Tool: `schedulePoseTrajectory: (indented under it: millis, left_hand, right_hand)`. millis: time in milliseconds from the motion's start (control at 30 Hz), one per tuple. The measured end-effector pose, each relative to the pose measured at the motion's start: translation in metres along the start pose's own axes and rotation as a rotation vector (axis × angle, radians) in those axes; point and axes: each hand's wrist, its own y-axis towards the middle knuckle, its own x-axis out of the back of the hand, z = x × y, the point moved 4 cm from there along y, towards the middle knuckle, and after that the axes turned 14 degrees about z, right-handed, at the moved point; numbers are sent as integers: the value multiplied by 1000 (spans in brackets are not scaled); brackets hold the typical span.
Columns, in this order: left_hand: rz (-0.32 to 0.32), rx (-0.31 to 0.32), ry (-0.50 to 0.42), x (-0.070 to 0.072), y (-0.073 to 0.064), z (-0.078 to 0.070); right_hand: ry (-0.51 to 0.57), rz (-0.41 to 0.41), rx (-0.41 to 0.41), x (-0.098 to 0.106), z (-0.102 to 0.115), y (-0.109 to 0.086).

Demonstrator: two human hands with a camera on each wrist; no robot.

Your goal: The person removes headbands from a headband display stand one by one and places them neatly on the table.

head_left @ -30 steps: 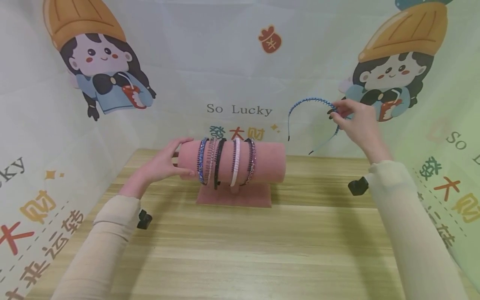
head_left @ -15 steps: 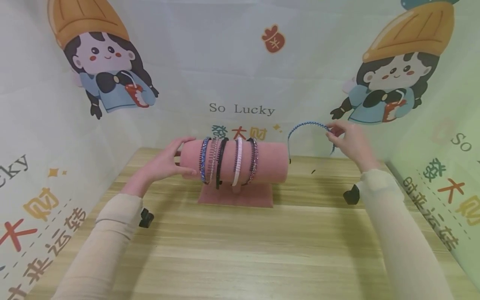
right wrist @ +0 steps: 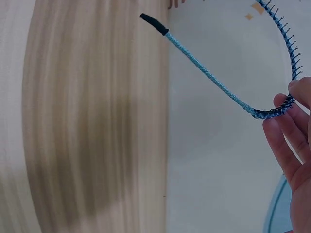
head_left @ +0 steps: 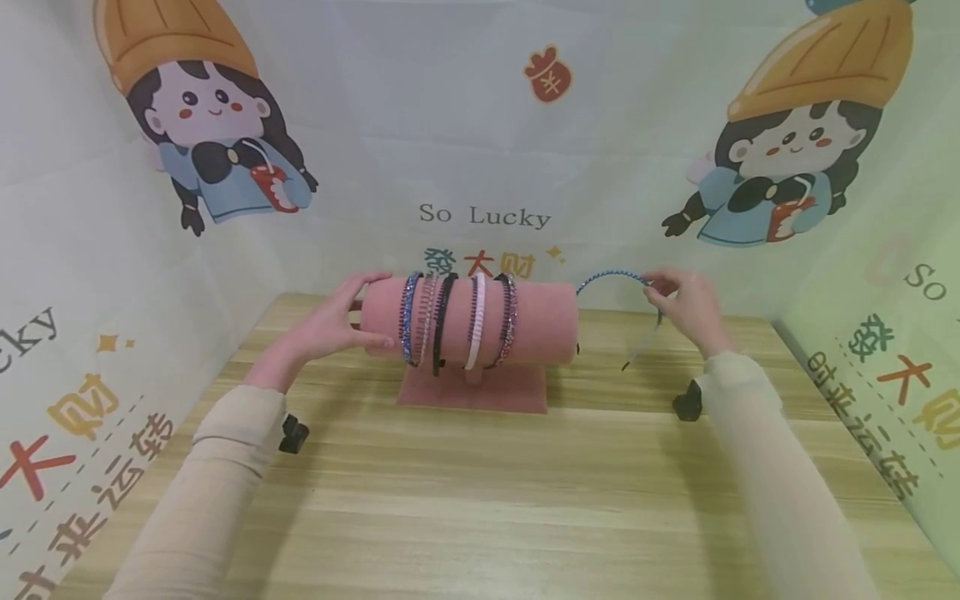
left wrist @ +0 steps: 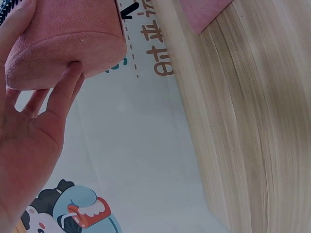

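A pink fabric-covered roll stand (head_left: 546, 323) carries several toothed headbands round its middle, among them a glittery blue headband (head_left: 407, 321), a black headband (head_left: 439, 333) and a white headband (head_left: 477, 321). My left hand (head_left: 322, 327) grips the roll's left end, thumb across the front; in the left wrist view a finger presses the flat end face. Beyond the other end, my right hand (head_left: 688, 307) pinches a light blue headband (right wrist: 209, 74) between thumb and fingers. It arches upward with its tips down, and the roll hides part of its left leg.
The stand's flat pink base (head_left: 480, 398) rests on the wood-grain table (head_left: 465, 500). A pale printed cloth (head_left: 360, 167) rises behind and on both sides. Small black devices hang under each wrist, such as the black device (head_left: 687, 402) on the right.
My right hand has come down and slightly left with the light blue headband, bringing its arch level with the roll's top. My left hand keeps its grip on the roll.
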Motion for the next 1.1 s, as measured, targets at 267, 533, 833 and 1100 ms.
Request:
schedulePoseTrajectory:
  millis: [267, 533, 833, 1100]
  left_hand:
    - [-4, -3, 1, 2, -1, -1]
    - [-2, 12, 6, 1, 0, -1]
    - [-5, 14, 3, 0, -1, -2]
    - [-12, 11, -3, 1, 0, 0]
  right_hand:
    - [61, 30, -54, -29, -19, 0]
    - [101, 40, -61, -51, -28, -4]
    - [121, 90, -84, -66, -33, -3]
    - [116, 135, -79, -71, -37, -2]
